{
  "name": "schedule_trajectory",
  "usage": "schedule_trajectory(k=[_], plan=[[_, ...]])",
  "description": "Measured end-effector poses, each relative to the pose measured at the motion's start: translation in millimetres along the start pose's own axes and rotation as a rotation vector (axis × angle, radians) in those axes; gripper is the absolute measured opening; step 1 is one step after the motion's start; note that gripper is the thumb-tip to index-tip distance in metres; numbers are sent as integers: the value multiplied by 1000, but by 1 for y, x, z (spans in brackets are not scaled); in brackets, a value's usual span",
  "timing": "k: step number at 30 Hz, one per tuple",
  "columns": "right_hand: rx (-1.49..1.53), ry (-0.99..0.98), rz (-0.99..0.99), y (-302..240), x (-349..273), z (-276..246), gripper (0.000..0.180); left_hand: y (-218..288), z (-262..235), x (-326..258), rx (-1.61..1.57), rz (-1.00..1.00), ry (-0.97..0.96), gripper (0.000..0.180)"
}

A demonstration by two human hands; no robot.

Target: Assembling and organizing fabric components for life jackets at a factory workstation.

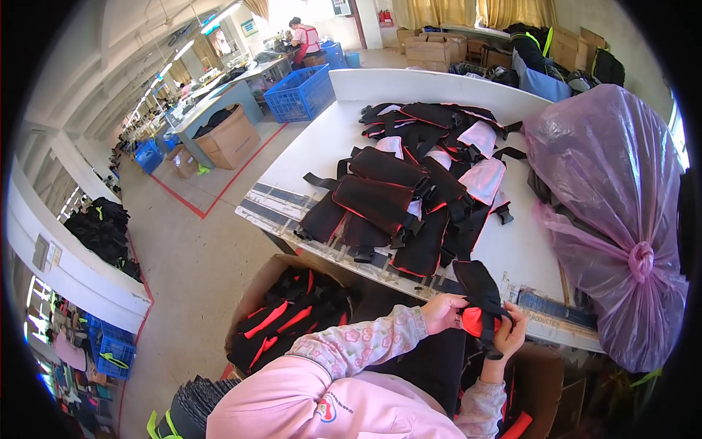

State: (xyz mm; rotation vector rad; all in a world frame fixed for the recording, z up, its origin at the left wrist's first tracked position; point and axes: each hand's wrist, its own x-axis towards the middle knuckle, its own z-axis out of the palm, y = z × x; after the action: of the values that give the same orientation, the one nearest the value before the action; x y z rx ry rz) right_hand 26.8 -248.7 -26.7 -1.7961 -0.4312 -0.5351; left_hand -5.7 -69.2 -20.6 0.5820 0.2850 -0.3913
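Between my two hands, at the table's front edge, is a black padded strap with a red inner side and dark webbing around it. My left hand pinches it at its left edge, by the red part. My right hand is closed on its right side, around the webbing. Some fingertips are hidden behind the strap. Beyond my hands a pile of similar black padded straps with red edges lies on the white table. A few in the pile show pale pink sides, and black buckles hang from several.
A cardboard box of black and red pieces stands below the table at left; another box is by my right forearm. A large tied purple plastic bag bulges over the table's right side. A blue crate stands behind; a person sits farther off.
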Motion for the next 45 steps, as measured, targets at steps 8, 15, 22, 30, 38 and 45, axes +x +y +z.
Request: schedule_trajectory(k=[8, 15, 22, 30, 38, 45], plan=[[996, 14, 612, -25, 2, 21, 5, 10, 9, 1, -80, 3, 61, 25], [1294, 14, 692, -35, 13, 18, 28, 14, 29, -3, 168, 134, 6, 21], [1059, 48, 552, -43, 11, 11, 17, -5, 22, -18, 169, 20, 130, 16], [1100, 109, 717, -30, -11, -1, 16, 7, 20, -19, -84, 149, -111, 22], [995, 188, 877, -41, 22, 5, 24, 14, 40, -17, -1, 202, -155, 32], [1290, -319, 1173, -29, -14, 13, 50, 9, 27, 16, 418, 776, 203, 29]])
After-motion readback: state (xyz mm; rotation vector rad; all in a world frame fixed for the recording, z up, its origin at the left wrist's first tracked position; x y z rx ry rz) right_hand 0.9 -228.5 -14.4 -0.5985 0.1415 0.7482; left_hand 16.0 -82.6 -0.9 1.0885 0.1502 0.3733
